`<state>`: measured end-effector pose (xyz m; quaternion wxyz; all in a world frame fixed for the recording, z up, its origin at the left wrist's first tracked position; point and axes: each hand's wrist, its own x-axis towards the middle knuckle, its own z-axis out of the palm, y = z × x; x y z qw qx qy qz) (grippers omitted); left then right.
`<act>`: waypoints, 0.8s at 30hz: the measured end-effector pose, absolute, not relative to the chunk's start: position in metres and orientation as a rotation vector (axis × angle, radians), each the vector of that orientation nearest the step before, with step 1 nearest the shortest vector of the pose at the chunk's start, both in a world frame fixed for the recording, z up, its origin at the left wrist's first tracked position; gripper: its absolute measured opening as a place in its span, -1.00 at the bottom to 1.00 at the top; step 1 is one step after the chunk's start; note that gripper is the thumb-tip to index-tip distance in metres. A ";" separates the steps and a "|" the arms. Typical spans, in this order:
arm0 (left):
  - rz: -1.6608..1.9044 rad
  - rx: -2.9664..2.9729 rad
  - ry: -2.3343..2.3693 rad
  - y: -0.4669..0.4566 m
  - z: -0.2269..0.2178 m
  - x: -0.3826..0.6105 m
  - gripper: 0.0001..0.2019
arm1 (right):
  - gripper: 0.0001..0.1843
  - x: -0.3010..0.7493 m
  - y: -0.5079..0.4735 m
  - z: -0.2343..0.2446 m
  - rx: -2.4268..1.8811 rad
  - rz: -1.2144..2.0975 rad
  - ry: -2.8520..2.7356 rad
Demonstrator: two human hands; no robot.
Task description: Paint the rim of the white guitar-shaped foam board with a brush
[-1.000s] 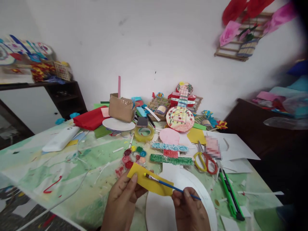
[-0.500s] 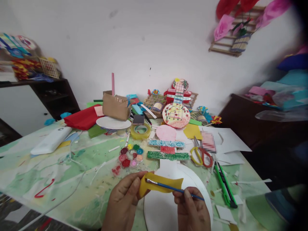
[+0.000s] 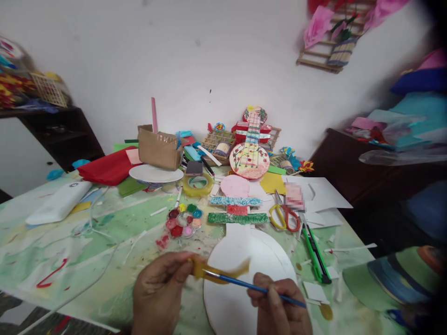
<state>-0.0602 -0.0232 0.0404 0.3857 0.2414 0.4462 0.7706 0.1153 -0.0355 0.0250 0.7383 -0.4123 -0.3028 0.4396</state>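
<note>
My left hand (image 3: pixel 159 288) pinches a yellow strip of paper or cloth (image 3: pixel 199 268), folded around the tip of a paintbrush and hiding its bristles. In my right hand (image 3: pixel 279 302), the fingers grip the blue handle of the paintbrush (image 3: pixel 242 283), which slants down to the right. Both hands are above a round white cardboard piece (image 3: pixel 223 256) with a neck. Across that neck lie a green painted strip (image 3: pixel 237 218) and a blue-and-white one (image 3: pixel 235 201). A round palette of paint pots (image 3: pixel 184 219) stands beyond my left hand.
Scissors (image 3: pixel 285 217) and a green box cutter (image 3: pixel 316 256) lie at the right. Tape (image 3: pixel 197 186), a cardboard box (image 3: pixel 159 149) and a painted paper guitar (image 3: pixel 249 160) stand farther back. A striped rounded object (image 3: pixel 387 274) is at the right edge; a white cable (image 3: pixel 101 274) crosses the left.
The yellow strip has closed around the brush tip, which lay uncovered on it before. My left hand has shifted left and the view has turned slightly.
</note>
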 end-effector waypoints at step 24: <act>1.475 0.449 0.976 -0.003 0.043 -0.028 -0.49 | -0.66 0.156 -0.013 0.006 -0.983 1.078 -0.658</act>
